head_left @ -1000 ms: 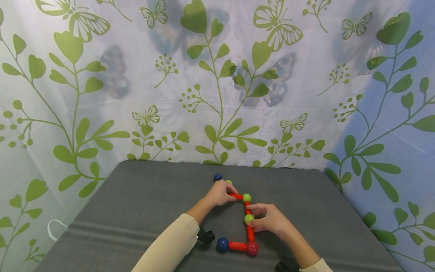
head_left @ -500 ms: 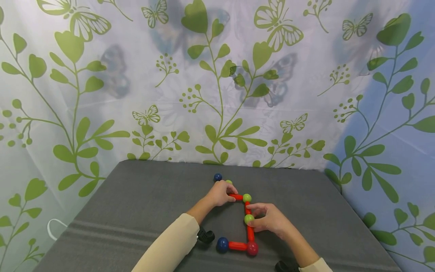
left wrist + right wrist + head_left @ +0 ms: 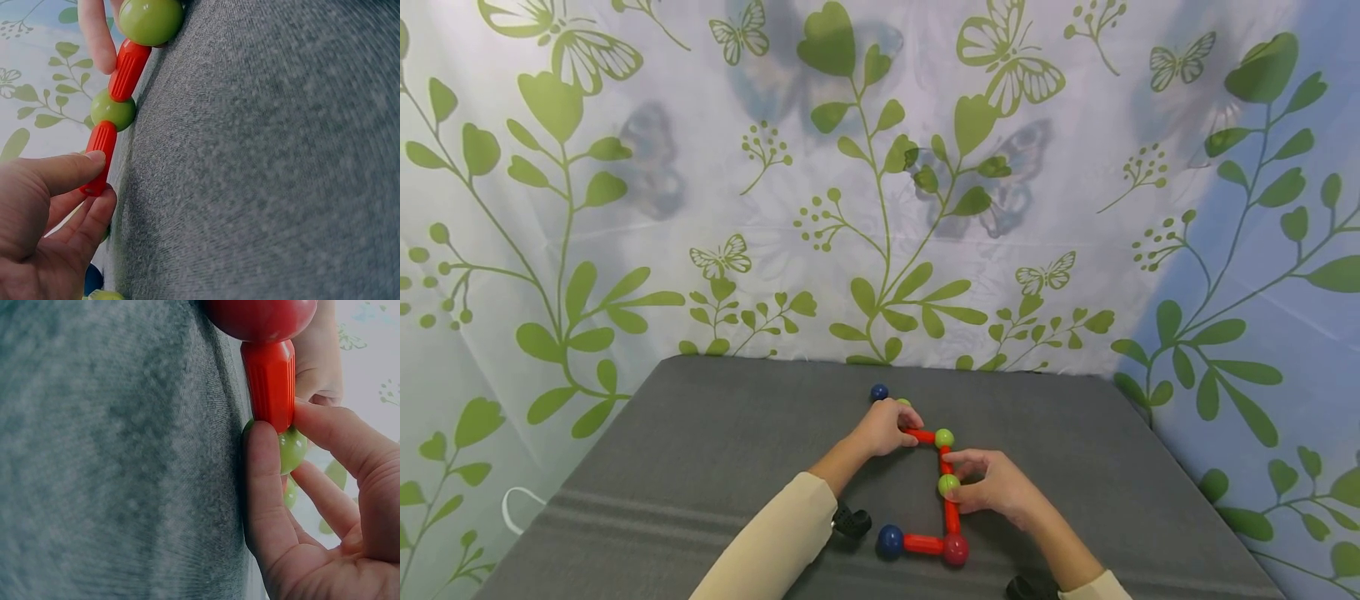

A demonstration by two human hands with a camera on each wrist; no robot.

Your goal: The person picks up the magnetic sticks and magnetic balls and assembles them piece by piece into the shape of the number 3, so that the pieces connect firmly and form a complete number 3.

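Note:
Red rods and coloured balls of a building toy form an angular chain on the grey table. My left hand (image 3: pixel 883 427) pinches a red rod (image 3: pixel 100 150) at the far side, joined to a green ball (image 3: pixel 114 110). My right hand (image 3: pixel 996 483) curls its thumb and fingers round the near end of the chain's right side, where a red rod (image 3: pixel 270 381) meets another green ball (image 3: pixel 948 485). This rod leads to a red ball (image 3: pixel 955 550). From there a rod (image 3: pixel 922 544) lies leftward to a blue ball (image 3: pixel 891 542).
Behind my left hand are another blue ball (image 3: pixel 879 392) and a partly hidden green ball (image 3: pixel 904 403). The grey cloth-covered table (image 3: pixel 760 417) ends at a leaf-patterned curtain (image 3: pixel 820 275). A white cord loop (image 3: pixel 511 510) hangs at the left edge.
The head view has shifted very slightly. Both hands keep their hold, and the chain of rods and balls keeps its shape.

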